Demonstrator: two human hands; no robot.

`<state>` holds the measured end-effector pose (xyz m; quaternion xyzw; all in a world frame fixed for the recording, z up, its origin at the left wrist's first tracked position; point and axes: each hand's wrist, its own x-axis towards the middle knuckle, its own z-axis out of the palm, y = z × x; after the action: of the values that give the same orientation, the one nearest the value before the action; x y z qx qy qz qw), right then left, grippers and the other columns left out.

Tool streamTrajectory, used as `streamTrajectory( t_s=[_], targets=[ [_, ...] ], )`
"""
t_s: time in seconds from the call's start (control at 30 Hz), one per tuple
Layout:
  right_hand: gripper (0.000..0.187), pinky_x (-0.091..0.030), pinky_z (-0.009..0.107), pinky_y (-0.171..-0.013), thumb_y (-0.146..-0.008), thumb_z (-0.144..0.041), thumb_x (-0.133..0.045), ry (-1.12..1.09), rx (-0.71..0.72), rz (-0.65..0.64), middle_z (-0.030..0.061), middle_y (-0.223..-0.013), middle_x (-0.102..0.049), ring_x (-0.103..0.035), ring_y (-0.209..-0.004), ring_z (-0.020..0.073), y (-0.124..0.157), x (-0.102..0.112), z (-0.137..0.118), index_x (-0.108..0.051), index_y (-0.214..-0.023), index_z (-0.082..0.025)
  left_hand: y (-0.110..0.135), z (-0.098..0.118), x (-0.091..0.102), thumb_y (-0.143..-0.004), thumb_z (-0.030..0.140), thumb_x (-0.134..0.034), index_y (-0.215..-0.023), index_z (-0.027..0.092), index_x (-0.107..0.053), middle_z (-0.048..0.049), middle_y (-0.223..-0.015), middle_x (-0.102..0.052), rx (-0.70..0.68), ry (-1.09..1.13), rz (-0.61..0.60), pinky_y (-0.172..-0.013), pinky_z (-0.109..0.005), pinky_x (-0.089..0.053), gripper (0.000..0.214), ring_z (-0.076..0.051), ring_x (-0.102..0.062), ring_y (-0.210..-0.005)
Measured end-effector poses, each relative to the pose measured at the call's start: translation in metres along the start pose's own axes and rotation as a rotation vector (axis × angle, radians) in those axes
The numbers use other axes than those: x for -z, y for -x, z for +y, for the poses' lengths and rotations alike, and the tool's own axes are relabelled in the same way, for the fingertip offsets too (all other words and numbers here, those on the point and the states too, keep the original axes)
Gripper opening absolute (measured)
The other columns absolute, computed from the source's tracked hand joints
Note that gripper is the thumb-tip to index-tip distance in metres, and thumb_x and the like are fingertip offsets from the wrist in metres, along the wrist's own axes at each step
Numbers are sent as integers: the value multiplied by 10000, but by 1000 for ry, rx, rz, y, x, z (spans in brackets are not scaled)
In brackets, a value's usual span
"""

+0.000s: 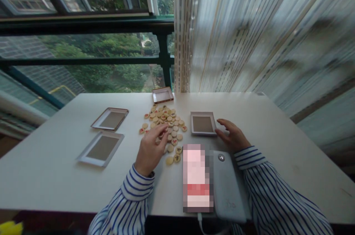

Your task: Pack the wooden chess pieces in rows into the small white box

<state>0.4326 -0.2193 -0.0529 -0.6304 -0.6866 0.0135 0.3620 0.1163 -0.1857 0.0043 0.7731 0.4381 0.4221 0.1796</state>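
Note:
A loose pile of round wooden Chinese chess pieces lies mid-table, some showing red or black characters and others blank side up. Over the near left part of the pile is my left hand, thumb and fingers pinched together. Whatever it may hold between the fingertips is hidden. My right hand is at the right edge of a shallow box part with a grey-brown inside. Its thumb and fingers are apart, holding nothing; I cannot tell whether the fingertips touch the rim.
Two more shallow box parts, one brown-rimmed and one white, lie at left. Another small open box stands at the back edge. A blurred-out phone with a white cable lies in front, beside a pale power bank.

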Motion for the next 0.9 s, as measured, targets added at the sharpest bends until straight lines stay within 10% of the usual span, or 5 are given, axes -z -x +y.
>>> streamTrajectory(
  t_s=[0.37, 0.9],
  targets=[
    [183, -499, 369, -770, -822, -298, -522, -37, 137, 63, 84, -885, -638, -597, -835, 195, -19, 30, -61, -612, -920, -172, 44, -28, 6, -762, 273, -607, -1068, 144, -575, -141, -1086, -616, -314, -240, 14, -863, -403, -508, 333, -233, -581, -1020],
    [203, -450, 324, -764, -824, -219, -523, -4, 589, -502, 75, -944, -598, -542, -867, 170, -39, 5, -135, -593, -1009, -174, 65, -50, -15, -753, 368, -591, -1052, 222, -622, -124, -1236, -543, -392, -300, -75, -970, -519, -354, 334, -287, -444, -1185]
  ],
)
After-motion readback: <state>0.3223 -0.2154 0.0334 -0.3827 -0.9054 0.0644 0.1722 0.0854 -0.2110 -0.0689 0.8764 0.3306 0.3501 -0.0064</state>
